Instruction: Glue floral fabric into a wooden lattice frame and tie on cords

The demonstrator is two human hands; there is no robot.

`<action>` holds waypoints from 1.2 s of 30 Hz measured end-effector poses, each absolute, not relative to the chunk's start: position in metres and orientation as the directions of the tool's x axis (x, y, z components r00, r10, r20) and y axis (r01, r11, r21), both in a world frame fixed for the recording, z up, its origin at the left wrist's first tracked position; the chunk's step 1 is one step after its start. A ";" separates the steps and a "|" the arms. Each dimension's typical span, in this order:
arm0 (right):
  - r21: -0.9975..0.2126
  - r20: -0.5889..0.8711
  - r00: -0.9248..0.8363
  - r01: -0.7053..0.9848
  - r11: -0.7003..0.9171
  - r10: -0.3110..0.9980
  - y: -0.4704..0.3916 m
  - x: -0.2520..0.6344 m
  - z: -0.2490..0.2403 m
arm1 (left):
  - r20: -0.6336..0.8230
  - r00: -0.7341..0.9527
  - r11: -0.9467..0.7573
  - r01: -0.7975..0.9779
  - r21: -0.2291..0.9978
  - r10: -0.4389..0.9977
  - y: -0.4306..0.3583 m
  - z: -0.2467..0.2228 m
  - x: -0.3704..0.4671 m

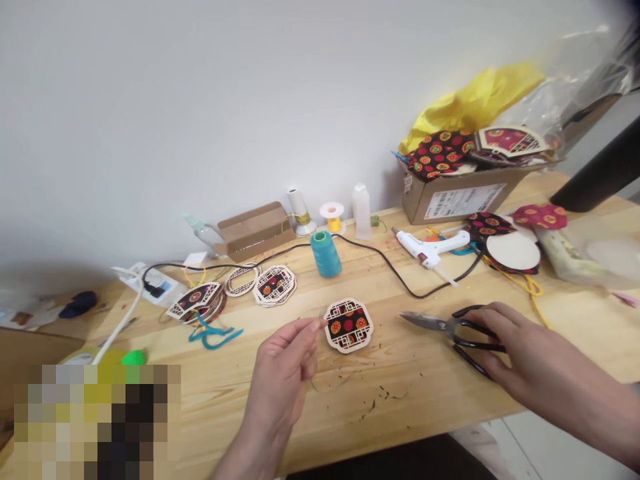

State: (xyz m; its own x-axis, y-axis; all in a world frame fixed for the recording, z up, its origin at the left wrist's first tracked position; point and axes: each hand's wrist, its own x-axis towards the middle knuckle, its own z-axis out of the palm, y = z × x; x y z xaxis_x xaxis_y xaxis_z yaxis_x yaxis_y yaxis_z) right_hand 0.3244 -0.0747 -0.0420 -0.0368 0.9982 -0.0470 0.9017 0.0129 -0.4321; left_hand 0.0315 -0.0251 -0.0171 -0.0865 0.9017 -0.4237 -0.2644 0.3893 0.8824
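- A craft workshop or small handwork corner; whether it lies inside a home or a business cannot be told.
- The counter is light wood, set against a plain, pale wall.
- Craft tools show the kind of work: a white hot glue gun and black-handled scissors.
- Supplies stand near the wall: a cone of teal thread, a spool of yellow cord and an open cardboard tray.
- Fretwork pieces backed with patterned fabric lie stacked, and more fill a labelled cardboard box.
- Small dark scraps litter the counter.
- A white power strip lies on the counter, at the left.
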 end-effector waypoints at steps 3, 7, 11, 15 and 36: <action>-0.681 -0.020 -0.063 0.732 0.033 0.998 -0.073 0.299 -0.028 | -0.424 -0.089 0.391 -0.257 0.884 0.901 -0.027 -0.018 0.032; -0.825 -0.004 -0.187 0.556 0.103 0.982 -0.072 0.265 -0.014 | -0.424 -0.084 0.391 -0.260 0.883 0.902 -0.028 -0.018 0.035; -0.860 -0.095 -0.302 0.505 0.075 0.949 -0.071 0.249 0.000 | -0.424 -0.092 0.388 -0.264 0.883 0.901 -0.029 -0.017 0.034; -0.843 -0.253 -0.369 0.537 -0.017 0.895 -0.070 0.245 0.007 | -0.411 -0.101 0.373 -0.269 0.888 0.906 -0.029 -0.016 0.032; -0.750 -0.250 -0.373 0.659 0.065 0.893 -0.061 0.229 0.000 | -0.309 -0.237 0.267 -0.191 0.944 0.921 -0.036 -0.013 0.031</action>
State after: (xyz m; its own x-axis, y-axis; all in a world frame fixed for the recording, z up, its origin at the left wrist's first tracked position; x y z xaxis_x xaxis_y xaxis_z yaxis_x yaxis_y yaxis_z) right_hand 0.2291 -0.0610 0.0000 -0.3732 0.8933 -0.2504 0.6586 0.0650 -0.7497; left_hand 0.0312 -0.0359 -0.0127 -0.2372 0.9211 -0.3088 -0.1910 0.2674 0.9445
